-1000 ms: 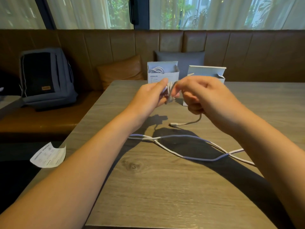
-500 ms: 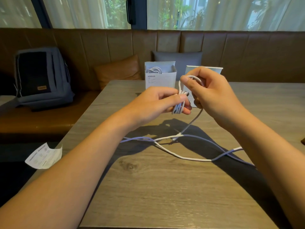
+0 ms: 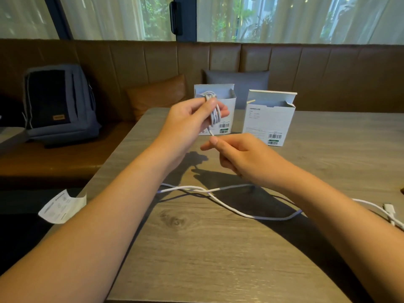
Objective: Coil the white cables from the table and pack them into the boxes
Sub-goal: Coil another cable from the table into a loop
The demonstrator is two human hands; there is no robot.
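Tabletop point(image 3: 196, 248), hands point(image 3: 192, 119) apart, coil point(image 3: 214, 114) seemingly raised

Daylight from the windows point(image 3: 284, 18) casts arm shadows on the table point(image 3: 196, 259); wide-angle edges bow, mild blur.

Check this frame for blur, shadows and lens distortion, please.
Head view: left hand and its cable coil show motion blur; the arms cast hard shadows on the table; daylight comes from the windows behind; wide-angle bending at the edges.
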